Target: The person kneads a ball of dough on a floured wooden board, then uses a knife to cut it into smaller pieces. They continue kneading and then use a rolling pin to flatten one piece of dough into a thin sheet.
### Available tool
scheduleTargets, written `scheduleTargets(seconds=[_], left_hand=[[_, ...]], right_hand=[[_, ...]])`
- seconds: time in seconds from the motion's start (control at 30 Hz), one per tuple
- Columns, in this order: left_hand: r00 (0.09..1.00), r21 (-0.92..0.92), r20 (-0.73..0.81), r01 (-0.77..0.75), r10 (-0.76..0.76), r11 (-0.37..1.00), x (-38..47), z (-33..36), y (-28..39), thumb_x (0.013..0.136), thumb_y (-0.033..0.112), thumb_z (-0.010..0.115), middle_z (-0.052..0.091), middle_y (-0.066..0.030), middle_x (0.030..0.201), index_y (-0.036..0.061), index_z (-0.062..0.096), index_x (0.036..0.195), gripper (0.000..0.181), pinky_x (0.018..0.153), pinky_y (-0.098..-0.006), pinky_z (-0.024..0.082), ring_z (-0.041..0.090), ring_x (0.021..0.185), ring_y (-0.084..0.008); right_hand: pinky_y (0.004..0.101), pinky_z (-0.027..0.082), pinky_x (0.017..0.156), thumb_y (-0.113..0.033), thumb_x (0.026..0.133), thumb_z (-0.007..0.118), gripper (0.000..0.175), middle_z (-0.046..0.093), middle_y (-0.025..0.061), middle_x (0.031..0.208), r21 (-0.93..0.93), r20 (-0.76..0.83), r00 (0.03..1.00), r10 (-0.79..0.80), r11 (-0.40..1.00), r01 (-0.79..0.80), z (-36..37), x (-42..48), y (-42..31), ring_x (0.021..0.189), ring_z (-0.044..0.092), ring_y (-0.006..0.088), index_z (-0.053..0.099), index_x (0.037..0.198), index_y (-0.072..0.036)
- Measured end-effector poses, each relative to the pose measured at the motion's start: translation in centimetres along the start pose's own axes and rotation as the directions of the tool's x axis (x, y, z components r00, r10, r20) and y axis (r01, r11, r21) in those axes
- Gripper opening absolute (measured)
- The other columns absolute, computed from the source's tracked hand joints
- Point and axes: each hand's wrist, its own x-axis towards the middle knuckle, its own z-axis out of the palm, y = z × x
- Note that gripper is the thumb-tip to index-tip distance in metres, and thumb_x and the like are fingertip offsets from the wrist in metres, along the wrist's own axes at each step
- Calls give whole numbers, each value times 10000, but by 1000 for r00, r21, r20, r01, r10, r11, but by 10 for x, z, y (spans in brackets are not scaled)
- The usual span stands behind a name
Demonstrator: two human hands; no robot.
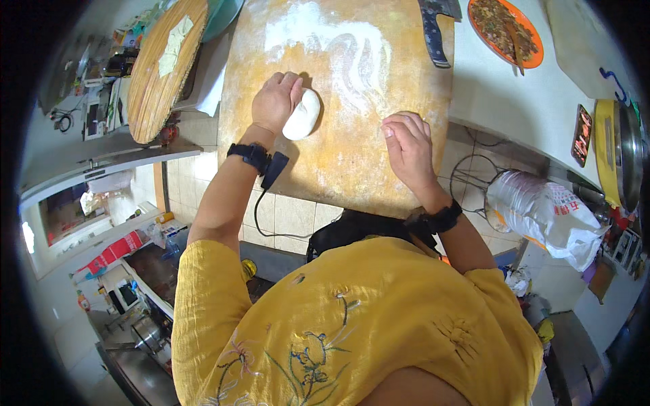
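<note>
A smooth white piece of dough [303,117], bent into a thick roll, lies on the floured wooden board [350,172]. My left hand [277,100] is closed around its upper left end; the fingertips are hidden behind the hand. Farther right, my right hand [410,144] is over the board near its right side. Its fingers are curled together with the thumb alongside, apart from the dough, and nothing shows in them. White flour [355,56] is spread in streaks across the far part of the board.
A cleaver [434,38] lies at the board's far right corner. Beyond it, an orange plate [537,58] holds chopped filling and a wooden utensil. At left, a round slatted tray [142,101] carries flat dough pieces [175,48]. A plastic sack [543,213] sits right of the board.
</note>
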Motion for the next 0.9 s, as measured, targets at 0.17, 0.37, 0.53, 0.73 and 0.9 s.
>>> scheduleTargets(seconds=[0.17,0.37,0.53,0.73,0.9], left_hand=[[999,-202,53,22,-12,979,10,-23,-4,1032,382,540,692,-151,996,55,700,1042,365,836,-462,543,662,936,-380],[997,-95,-10,72,-73,993,-16,-46,62,1032,356,477,713,-207,1009,12,722,950,430,870,-492,529,653,954,-415],[997,101,-74,26,-18,995,-65,-20,99,997,255,554,696,-165,1082,42,718,1099,288,828,-468,534,653,925,-363],[979,158,-186,-56,85,986,-20,-5,30,1015,257,554,704,-133,967,76,732,1099,267,767,-415,547,669,874,-333],[991,141,-135,13,7,990,10,7,4,1042,352,523,696,-88,903,112,727,1002,317,723,-422,557,684,835,-322]], right_hand=[[416,447,902,-91,938,648,59,679,90,1020,1,-3,1000,2,1000,-2,1,-2,0,1055,622,294,672,952,-39],[414,450,892,-90,942,645,51,684,86,989,-10,-14,1000,-28,1000,28,2,-2,-1,1025,631,291,669,935,-45],[412,449,891,-86,940,646,48,688,83,993,-5,5,999,-50,999,50,0,0,-3,1026,636,289,669,934,-44],[410,447,890,-88,932,653,49,688,79,993,6,38,999,-3,1000,3,-2,2,-2,1034,634,288,672,938,-43],[410,446,881,-92,934,655,51,686,81,990,-9,7,1000,-11,1000,11,0,0,-3,1034,630,285,673,934,-43]])
